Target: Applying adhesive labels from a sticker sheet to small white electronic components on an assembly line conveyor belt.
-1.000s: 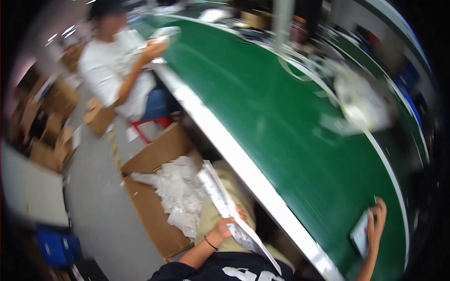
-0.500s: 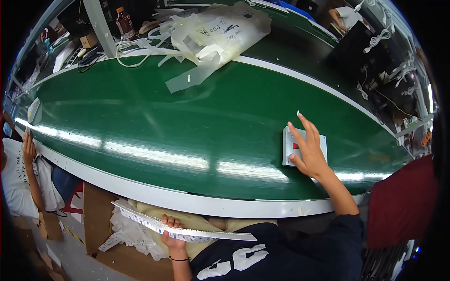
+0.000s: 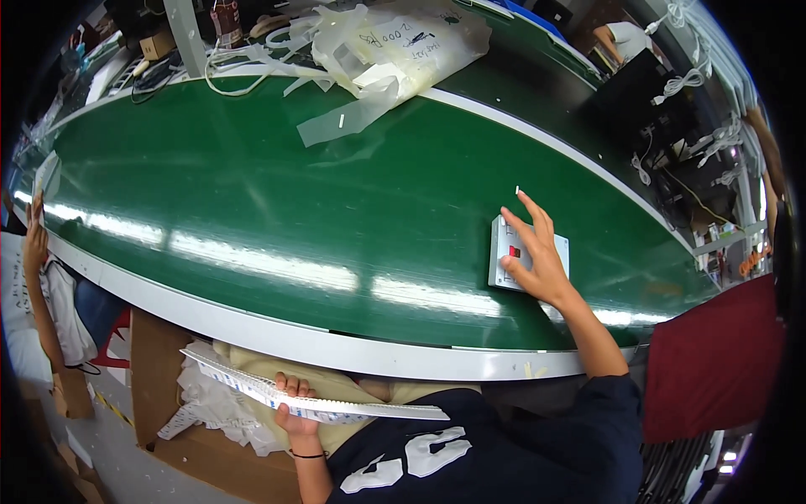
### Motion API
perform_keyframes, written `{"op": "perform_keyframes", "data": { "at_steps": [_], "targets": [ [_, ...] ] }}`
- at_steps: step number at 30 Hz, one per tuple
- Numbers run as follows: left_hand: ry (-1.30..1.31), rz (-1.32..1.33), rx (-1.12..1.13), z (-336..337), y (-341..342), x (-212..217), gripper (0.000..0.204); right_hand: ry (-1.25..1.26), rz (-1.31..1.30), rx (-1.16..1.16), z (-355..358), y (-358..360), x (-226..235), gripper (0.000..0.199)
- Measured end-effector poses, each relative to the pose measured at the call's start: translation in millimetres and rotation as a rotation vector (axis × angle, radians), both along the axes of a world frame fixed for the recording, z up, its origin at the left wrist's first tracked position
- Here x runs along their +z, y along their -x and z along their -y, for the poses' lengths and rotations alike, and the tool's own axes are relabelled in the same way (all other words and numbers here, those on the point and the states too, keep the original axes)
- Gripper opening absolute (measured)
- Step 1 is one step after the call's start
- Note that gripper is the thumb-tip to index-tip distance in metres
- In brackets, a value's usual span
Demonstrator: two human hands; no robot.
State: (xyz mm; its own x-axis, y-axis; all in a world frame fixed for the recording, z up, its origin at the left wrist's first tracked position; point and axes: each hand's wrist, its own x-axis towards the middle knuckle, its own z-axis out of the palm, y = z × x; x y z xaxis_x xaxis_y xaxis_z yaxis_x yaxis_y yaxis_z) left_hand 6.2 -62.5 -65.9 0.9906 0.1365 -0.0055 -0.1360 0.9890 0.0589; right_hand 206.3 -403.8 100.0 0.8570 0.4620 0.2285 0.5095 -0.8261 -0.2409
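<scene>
Nearest, the left hand grasps a long white strip, fingers curled over its upper edge. The strip is thin and slightly bowed, with fine ridges along one edge and blue printed marks beneath; whether it is paper or plastic cannot be told. It slants from above a brown cardboard carton to the front of the dark shirt. Crumpled whitish sheets fill the carton.

Beyond the pale, smooth rail of the near edge lies a glossy green conveyor belt. Toward its right end, set in from the near edge, sits a flat, squarish grey box with a red patch. The right hand is spread above it, closed on nothing and hiding part of its face; contact is unclear. A tiny white piece shows at a fingertip.

Dark red cloth hangs at the belt's right end; at the left end a co-worker's hand meets a pale object. A wrinkled translucent plastic bag straddles the far edge, one flap on the belt.
</scene>
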Motion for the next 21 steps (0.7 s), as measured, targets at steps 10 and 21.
{"op": "perform_keyframes", "data": {
  "at_steps": [10, 21],
  "targets": [
    [-0.025, 0.029, -0.002, 1, 6, 2, 0.036, 0.199, 0.193, -0.015, -20, 8, 11, 0.047],
    [-0.037, 0.040, 0.002, 1, 7, 1, 0.036, -0.593, -0.576, -0.072, -32, 12, 40, 0.041]
  ]
}}
